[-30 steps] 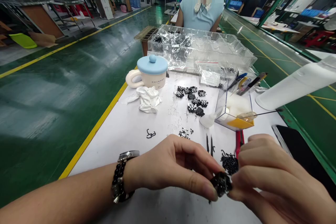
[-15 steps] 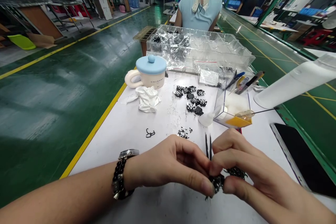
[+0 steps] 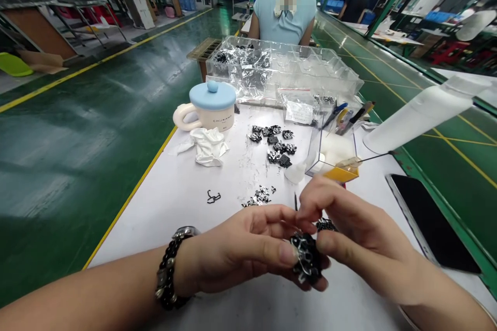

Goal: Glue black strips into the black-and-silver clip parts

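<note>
Between thumb and fingers, my left hand (image 3: 236, 248) holds a small black plastic part with silvery metal bits (image 3: 306, 258), low in the view near the table's front. My right hand (image 3: 361, 232) is closed at the part's right side, thumb and bent fingers against it; its exact grip is partly hidden. Just behind the fingers shows a dark pointed tip (image 3: 295, 201), perhaps of tweezers. More black pieces (image 3: 326, 225) are partly covered by my right hand. Beyond my left hand lie small silvery and black bits (image 3: 261, 195) and a thin black frame-like piece (image 3: 213, 196).
Several black parts (image 3: 279, 147) lie mid-table. Around them are a lidded mug (image 3: 213, 111), crumpled tissue (image 3: 209, 147), a clear pen box (image 3: 334, 158), a white bottle (image 3: 415, 114) and a phone (image 3: 430, 222). A clear tray (image 3: 310, 80) stands at the back, before a seated person (image 3: 285, 15).
The black part has turned and moved slightly left and up between my hands, showing more of its face. My right fingers have shifted, and one of the two dark tips is hidden.
</note>
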{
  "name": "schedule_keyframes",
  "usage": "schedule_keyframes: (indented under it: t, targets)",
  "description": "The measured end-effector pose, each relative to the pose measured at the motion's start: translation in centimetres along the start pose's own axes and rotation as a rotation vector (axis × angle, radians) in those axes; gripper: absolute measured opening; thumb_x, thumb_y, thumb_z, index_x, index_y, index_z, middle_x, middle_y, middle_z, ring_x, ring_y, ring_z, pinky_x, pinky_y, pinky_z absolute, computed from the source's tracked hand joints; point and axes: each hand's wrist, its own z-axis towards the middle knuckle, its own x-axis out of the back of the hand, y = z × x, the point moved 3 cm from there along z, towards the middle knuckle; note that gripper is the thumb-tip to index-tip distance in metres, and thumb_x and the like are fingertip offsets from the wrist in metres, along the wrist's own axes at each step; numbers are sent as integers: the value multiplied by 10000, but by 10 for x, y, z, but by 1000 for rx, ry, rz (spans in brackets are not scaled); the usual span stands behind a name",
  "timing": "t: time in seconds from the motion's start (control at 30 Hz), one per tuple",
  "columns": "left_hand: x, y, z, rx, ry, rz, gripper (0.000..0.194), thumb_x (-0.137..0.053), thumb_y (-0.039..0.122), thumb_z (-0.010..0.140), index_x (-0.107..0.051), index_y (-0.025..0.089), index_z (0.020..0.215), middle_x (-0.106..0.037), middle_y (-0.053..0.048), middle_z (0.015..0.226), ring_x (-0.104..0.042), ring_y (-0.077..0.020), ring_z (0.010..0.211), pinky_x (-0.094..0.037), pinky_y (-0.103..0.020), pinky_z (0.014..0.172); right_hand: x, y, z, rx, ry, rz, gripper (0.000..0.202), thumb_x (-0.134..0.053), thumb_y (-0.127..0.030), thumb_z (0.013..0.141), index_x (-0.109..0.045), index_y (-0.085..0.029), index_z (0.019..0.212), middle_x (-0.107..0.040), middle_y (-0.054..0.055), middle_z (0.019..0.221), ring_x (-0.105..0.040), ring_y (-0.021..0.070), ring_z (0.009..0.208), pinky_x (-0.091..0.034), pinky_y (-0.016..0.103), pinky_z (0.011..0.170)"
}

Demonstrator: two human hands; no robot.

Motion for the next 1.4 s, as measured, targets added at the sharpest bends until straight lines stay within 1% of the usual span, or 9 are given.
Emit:
schedule_keyframes:
  t: [0.17,0.27,0.4,0.47,0.63,0.93,1.2,1.3,1.4]
  targets:
    - [2,8,0,-59,-1,-41,292,-733,178,716,-653,111,988,-707,-99,948,-703,-169,820,-533,-242,761,36,-21,-14,144,325,-500,168,-486,-120,899,-523,-213,1033,-519,38,939,-512,151,923,-456,237,688]
    - [7,18,0,-128,54,11,270,-732,140,702,-655,117,960,-715,-83,960,-703,-170,840,-537,-227,763,39,-9,-24,97,122,-742,80,-545,-160,871,-545,-214,930,-525,30,891,-502,170,847,-423,310,692]
    - [12,27,1,-188,133,102,224,-712,124,721,-658,124,939,-712,-57,968,-693,-152,868,-535,-226,806,23,33,-39,-164,-216,-824,74,-506,-177,890,-563,-218,868,-520,33,888,-468,186,828,-382,361,711]
    - [14,29,2,-200,153,128,213,-709,126,728,-657,131,934,-712,-47,967,-691,-149,868,-534,-229,812,17,47,-43,-228,-202,-824,88,-490,-180,903,-568,-210,874,-517,40,895,-455,186,833,-366,366,720]
    - [17,29,3,-218,177,179,218,-719,141,725,-654,149,933,-712,-33,972,-685,-147,861,-517,-230,799,15,60,-37,-266,17,-862,82,-500,-231,909,-579,-211,916,-500,46,878,-415,201,834,-321,370,714]
    - [18,29,4,-225,164,214,217,-715,145,732,-650,146,939,-706,-34,984,-684,-146,872,-518,-222,798,12,76,-27,-320,52,-815,70,-559,-185,851,-597,-222,806,-518,30,839,-398,206,828,-280,351,705]
    - [20,29,5,-213,191,196,203,-717,145,727,-654,134,920,-705,-44,970,-698,-166,859,-545,-240,804,14,63,-27,-316,86,-625,109,-541,-168,812,-564,-204,711,-537,-3,657,-455,149,660,-361,332,653]
    - [21,29,5,-212,204,185,207,-718,138,722,-649,131,917,-705,-50,959,-702,-173,855,-550,-251,809,18,56,-32,-341,191,-379,82,-547,-210,833,-564,-201,754,-589,-1,667,-524,119,588,-414,249,514]
    - [21,27,5,-204,214,176,205,-720,127,717,-644,130,906,-703,-50,955,-704,-176,849,-555,-258,804,20,47,-33,-320,285,120,69,-621,-235,828,-588,-208,774,-649,6,716,-624,120,634,-491,205,537]
